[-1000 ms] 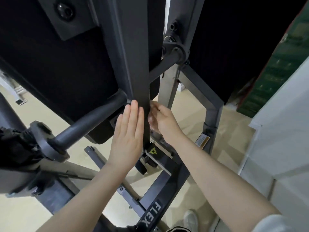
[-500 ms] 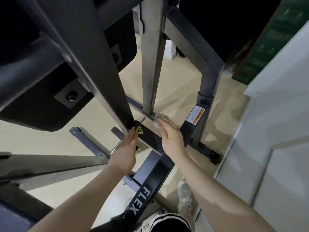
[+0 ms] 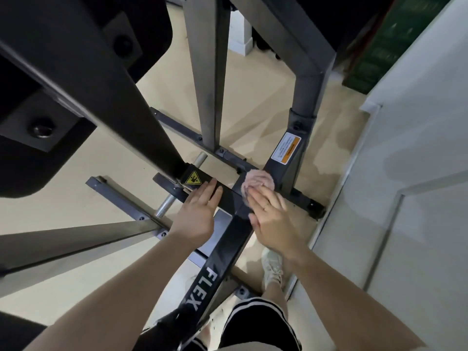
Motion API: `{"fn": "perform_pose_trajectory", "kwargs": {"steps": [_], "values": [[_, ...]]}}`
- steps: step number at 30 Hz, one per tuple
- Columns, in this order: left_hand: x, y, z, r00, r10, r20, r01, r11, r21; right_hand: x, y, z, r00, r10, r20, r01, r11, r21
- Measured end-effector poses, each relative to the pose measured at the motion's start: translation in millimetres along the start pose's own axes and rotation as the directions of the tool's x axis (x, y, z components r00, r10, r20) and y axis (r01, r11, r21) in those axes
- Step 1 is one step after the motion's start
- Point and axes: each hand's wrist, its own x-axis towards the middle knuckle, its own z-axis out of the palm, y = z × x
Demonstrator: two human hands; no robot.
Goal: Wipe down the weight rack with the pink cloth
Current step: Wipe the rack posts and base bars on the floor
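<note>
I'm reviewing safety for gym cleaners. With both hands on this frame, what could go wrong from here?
1. The left hand rests flat on the black metal crossbar, right beside the yellow triangular warning sticker where the dark slanted steel beam joins it. The fingers might get pinched if that joint moves.
2. The right hand only presses the bunched pink cloth with straight fingers, so the cloth could slip off.
3. That beam hangs close overhead, so rising could bump it.

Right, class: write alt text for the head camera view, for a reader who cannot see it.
The right hand presses a pink cloth onto a low crossbar of the dark weight rack. The left hand rests flat on the same bar, beside a yellow warning sticker.
</note>
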Motion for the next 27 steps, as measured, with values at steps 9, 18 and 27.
{"fn": "perform_pose_trajectory", "kwargs": {"steps": [9, 18, 27], "values": [[29.0, 12.1, 2.3, 0.995, 0.1, 0.019, -0.101, 0.995, 0.019, 52.2, 37.9, -17.5, 0.994, 0.031, 0.102, -0.025, 0.998, -0.06], [61.2, 36.8, 5.7, 0.994, 0.109, 0.033, -0.104, 0.987, -0.123, 35.3, 32.9, -12.9, 0.998, -0.05, 0.026, 0.05, 0.999, -0.018], [77.1, 35.7, 5.9, 0.99, 0.09, 0.108, -0.057, 0.959, -0.277, 103.7, 83.2, -29.4, 0.982, 0.003, 0.187, 0.051, 0.958, -0.281]]}}
